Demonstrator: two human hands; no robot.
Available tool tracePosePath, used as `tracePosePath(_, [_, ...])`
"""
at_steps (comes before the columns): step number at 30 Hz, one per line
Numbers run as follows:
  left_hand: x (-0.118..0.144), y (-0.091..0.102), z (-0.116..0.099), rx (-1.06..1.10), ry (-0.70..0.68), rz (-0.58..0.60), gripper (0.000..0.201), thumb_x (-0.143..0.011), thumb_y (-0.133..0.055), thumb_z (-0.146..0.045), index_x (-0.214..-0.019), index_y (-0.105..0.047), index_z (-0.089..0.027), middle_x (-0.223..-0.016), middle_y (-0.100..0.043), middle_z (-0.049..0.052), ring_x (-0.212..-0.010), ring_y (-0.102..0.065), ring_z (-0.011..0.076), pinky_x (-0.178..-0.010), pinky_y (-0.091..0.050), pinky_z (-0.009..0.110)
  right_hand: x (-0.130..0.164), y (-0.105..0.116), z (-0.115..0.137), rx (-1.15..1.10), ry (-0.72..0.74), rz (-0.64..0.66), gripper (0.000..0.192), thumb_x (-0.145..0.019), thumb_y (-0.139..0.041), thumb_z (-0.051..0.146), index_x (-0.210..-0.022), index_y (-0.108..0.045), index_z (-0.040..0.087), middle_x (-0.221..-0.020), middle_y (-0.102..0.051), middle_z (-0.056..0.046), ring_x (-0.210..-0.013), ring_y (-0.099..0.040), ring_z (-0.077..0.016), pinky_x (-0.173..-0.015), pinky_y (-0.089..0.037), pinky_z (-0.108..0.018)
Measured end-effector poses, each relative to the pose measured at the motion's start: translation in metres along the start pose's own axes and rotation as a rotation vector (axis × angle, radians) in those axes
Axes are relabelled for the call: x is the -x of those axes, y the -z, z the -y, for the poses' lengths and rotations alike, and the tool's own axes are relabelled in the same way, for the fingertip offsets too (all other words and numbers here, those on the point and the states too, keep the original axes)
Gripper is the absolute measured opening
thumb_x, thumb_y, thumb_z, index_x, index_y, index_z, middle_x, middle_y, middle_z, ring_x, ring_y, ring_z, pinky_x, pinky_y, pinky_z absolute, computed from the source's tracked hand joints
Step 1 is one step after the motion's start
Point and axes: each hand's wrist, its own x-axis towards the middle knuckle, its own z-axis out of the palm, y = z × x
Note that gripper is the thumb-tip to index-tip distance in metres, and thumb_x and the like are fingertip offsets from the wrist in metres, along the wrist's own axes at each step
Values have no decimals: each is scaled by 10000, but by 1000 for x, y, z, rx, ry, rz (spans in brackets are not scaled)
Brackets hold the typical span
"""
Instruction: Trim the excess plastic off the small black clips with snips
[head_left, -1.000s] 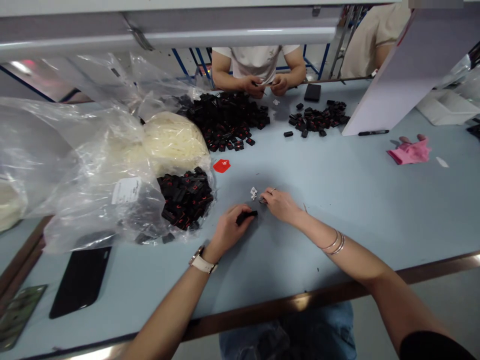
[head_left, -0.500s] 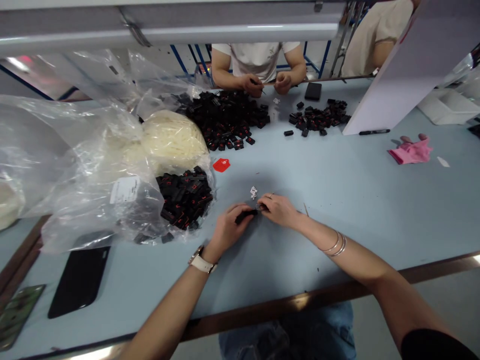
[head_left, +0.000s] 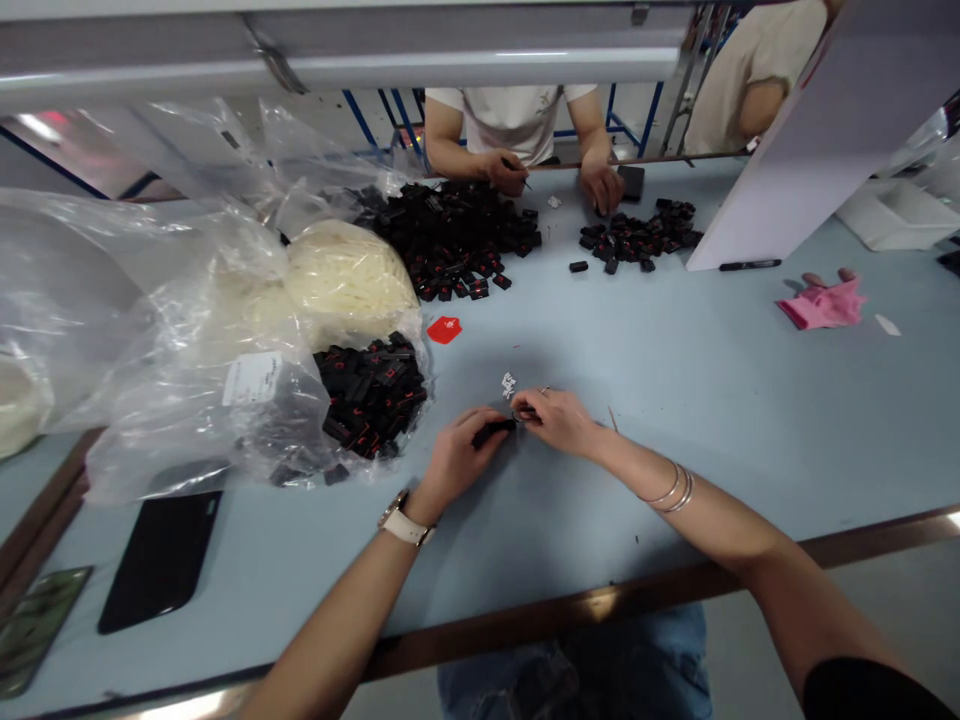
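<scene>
My left hand (head_left: 463, 453) is closed on a small black plastic part (head_left: 493, 430), which points toward my right hand. My right hand (head_left: 553, 416) is closed at the part's right end, its fingertips pinched round something small and dark that they mostly hide. Just beyond the fingers lies a little heap of tiny white pieces (head_left: 508, 384). To the left, many black parts with orange-red marks (head_left: 375, 390) spill from a clear plastic bag (head_left: 187, 400). A flat red piece (head_left: 445, 330) lies on the table farther off.
Across the table (head_left: 720, 400) a co-worker's hands (head_left: 601, 187) work beside two heaps of black parts (head_left: 450, 235). A pale divider panel (head_left: 802, 150) stands at right, near a pen (head_left: 750, 265) and a pink glove (head_left: 821, 302). A dark phone-like slab (head_left: 161, 560) lies at left.
My hands stay almost in place, the right fingers shifting slightly at the part's end. Across the table, one hand of the co-worker has reached out toward the smaller heap of black parts.
</scene>
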Motion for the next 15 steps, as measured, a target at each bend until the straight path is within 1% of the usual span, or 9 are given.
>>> tracePosePath(5, [-1,0,1,1,-18,-7,121,-867,-574,-234,-965,-634,-194,-939,-691,76,-833,-662,189,-752,-548,323,0,3,3,64,-1,78,301,-800,-543,42,-1064,-581,180,-911,-717,-42,-800,-644,-151,-678,-407,-238])
tracePosePath(9, [-2,-1,2,-5,-33,-22,122,-862,-572,-218,-959,-641,-192,-929,-695,75,-835,-665,190,-754,-553,324,0,4,4,50,12,121,307,-814,-550,58,-1088,-572,194,-941,-720,-41,-818,-650,-154,-672,-406,-234])
tracePosePath(12, [-2,-1,2,-2,-31,-22,132,-861,-572,-222,-966,-645,-191,-946,-698,81,-845,-667,192,-762,-555,329,0,3,4,30,16,121,278,-840,-538,81,-1093,-578,189,-955,-716,-55,-835,-650,-161,-686,-413,-241])
tracePosePath(15, [-2,-1,0,7,-19,-29,131,-869,-570,-249,-952,-657,-197,-950,-697,81,-851,-669,194,-774,-558,337,0,2,4,23,-12,94,259,-858,-510,83,-1085,-589,180,-949,-713,-66,-835,-647,-164,-694,-417,-248])
